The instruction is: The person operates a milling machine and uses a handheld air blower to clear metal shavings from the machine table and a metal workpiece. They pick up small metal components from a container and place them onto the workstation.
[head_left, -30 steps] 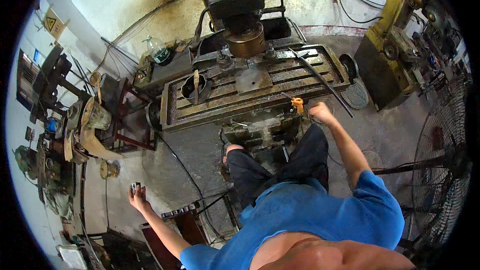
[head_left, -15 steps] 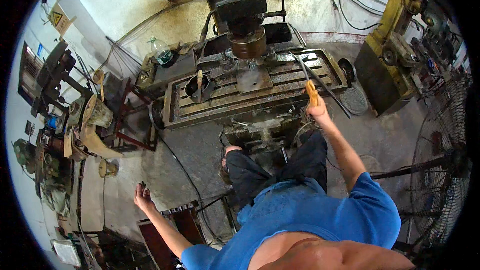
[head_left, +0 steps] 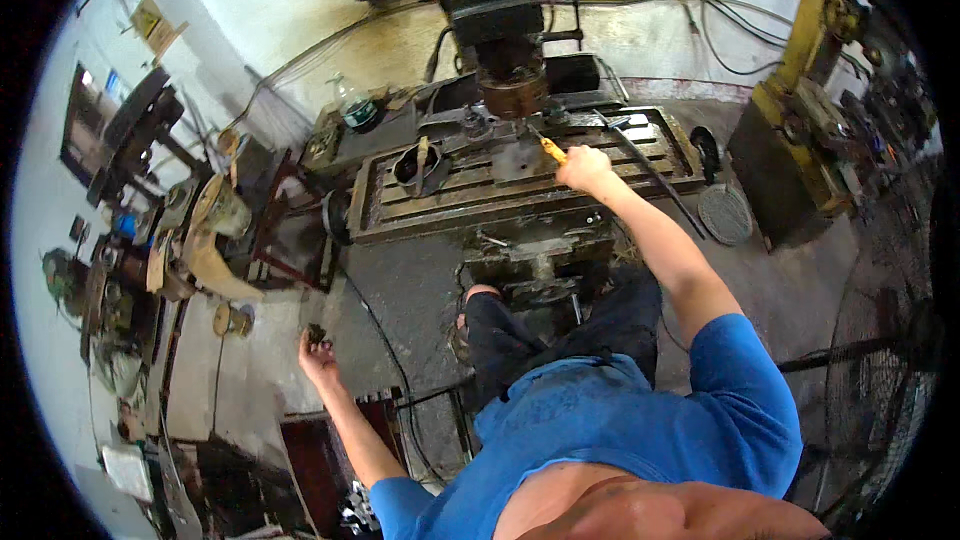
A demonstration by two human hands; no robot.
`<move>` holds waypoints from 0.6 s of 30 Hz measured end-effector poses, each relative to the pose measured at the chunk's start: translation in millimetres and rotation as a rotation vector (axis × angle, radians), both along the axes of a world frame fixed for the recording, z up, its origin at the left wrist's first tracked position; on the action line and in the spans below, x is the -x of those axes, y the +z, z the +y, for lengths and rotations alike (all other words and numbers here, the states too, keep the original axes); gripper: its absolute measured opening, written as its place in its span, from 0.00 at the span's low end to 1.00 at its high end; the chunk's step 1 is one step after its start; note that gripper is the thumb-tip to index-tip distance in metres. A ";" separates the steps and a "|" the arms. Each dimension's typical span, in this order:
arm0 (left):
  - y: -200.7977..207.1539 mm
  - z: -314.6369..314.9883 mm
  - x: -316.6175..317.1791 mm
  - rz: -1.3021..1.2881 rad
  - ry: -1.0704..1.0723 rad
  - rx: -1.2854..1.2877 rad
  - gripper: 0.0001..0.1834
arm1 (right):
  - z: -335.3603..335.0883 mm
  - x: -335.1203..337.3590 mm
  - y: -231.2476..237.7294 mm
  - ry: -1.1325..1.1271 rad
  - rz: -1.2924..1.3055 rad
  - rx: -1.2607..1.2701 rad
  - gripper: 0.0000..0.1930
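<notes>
Fingers of our right hand (head_left: 583,170) wrap an orange-handled tool (head_left: 553,149) at two o'clock; our left hand's (head_left: 319,364) pinch a small dark piece (head_left: 316,333) at eight.

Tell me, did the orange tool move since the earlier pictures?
Yes. Against the machine table, the orange tool in the right hand has gone from near the table's front edge inward and to the left.

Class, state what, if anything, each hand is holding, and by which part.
Right hand: an orange, thin-tipped hand tool, held by its orange body, behind the tip. Left hand: a small, dark, rough-shaped object; the gripped part cannot be told.
</notes>
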State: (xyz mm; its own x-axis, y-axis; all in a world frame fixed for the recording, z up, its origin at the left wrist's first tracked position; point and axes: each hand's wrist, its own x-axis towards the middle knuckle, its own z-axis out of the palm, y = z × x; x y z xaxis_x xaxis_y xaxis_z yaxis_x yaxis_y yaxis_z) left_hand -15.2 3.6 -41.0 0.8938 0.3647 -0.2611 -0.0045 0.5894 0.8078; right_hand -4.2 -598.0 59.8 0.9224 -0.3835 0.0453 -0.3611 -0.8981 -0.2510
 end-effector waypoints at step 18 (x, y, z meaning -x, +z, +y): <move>-31.3 -122.0 57.8 -0.068 -0.183 0.118 0.05 | 204.4 128.1 -16.1 0.882 0.181 -0.206 0.15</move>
State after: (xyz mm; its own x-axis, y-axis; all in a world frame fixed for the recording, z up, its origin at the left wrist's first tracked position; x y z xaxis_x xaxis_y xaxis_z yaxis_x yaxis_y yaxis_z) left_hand -73.0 -118.4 -72.3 0.9592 0.1652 -0.2296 0.0594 0.6760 0.7345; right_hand -132.3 -393.6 43.7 0.8711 0.4765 -0.1191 0.3831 -0.8108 -0.4425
